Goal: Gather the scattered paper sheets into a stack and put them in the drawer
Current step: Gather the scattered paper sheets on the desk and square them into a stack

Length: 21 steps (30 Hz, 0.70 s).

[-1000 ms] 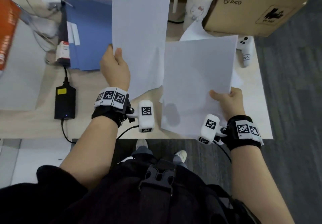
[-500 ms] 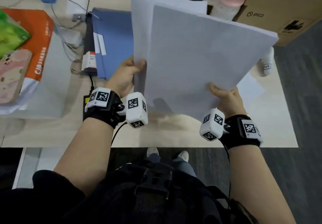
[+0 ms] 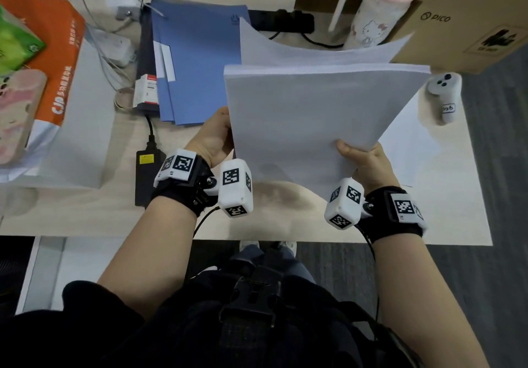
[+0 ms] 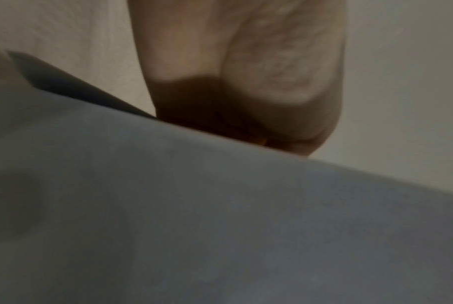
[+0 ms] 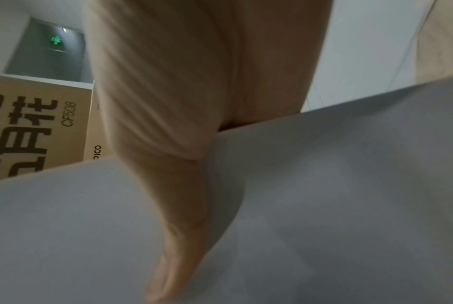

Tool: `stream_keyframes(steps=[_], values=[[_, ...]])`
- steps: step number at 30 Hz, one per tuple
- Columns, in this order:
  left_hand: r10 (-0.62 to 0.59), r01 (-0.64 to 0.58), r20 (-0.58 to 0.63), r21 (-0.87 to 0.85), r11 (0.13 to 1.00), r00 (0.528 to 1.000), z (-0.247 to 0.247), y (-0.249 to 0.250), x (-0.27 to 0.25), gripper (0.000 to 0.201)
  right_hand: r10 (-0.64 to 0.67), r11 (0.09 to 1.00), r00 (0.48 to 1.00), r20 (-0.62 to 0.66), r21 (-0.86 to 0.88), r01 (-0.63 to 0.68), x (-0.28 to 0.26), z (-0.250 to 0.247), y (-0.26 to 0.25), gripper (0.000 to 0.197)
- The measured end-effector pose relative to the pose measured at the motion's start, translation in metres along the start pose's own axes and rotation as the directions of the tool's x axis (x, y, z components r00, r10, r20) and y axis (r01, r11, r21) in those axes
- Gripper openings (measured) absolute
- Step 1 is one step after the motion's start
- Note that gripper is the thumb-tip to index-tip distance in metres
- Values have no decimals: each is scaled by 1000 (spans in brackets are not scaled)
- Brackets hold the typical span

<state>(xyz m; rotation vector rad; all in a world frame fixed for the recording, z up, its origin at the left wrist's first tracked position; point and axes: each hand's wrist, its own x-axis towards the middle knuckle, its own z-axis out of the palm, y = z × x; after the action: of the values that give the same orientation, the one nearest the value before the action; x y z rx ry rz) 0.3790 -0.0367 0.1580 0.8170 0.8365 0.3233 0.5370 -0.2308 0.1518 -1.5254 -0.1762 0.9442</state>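
While both of my hands hold it above the tabletop (image 3: 85, 216), the stack of white paper sheets (image 3: 308, 121) hangs in the air, tilted, its far edge raised toward the cardboard box (image 3: 471, 10). One sheet (image 3: 300, 48) at the back stands out of line, curling up past the others. My left hand (image 3: 213, 139) grips the stack's left edge; only the back of that hand shows from above, and the left wrist view gives just the palm side against the paper's edge (image 4: 220, 216). My right hand (image 3: 364, 160) pinches the lower right corner, thumb lying on top of the sheets (image 5: 324, 205) and the other fingers hidden below. One more sheet (image 3: 414, 150) lies flat on the tabletop just right of the stack. Beyond it rests a white controller (image 3: 443, 96). Behind the stack stands a pink-lidded bottle (image 3: 371, 16) next to the box. Left of the stack lie blue folders (image 3: 194, 61), with a black power adapter (image 3: 145, 173) near my left wrist. Farther left sits an orange and white package (image 3: 60, 81).
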Motion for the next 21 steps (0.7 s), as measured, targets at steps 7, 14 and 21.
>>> stream_keyframes(steps=[7, 14, 21], values=[[-93, 92, -10, -87, 992, 996, 0, 3, -2, 35, -41, 995, 997, 66, -89, 46, 8, -1, -5, 14], [97, -98, -11, -106, 990, 995, -2, 2, 5, 48, -88, 996, 996, -32, -29, 87, 17, 4, -8, 6], [285, -292, 66, 288, 912, 956, -6, 5, 9, 39, -130, 991, 989, -68, 30, 132, 27, 8, -2, 14]])
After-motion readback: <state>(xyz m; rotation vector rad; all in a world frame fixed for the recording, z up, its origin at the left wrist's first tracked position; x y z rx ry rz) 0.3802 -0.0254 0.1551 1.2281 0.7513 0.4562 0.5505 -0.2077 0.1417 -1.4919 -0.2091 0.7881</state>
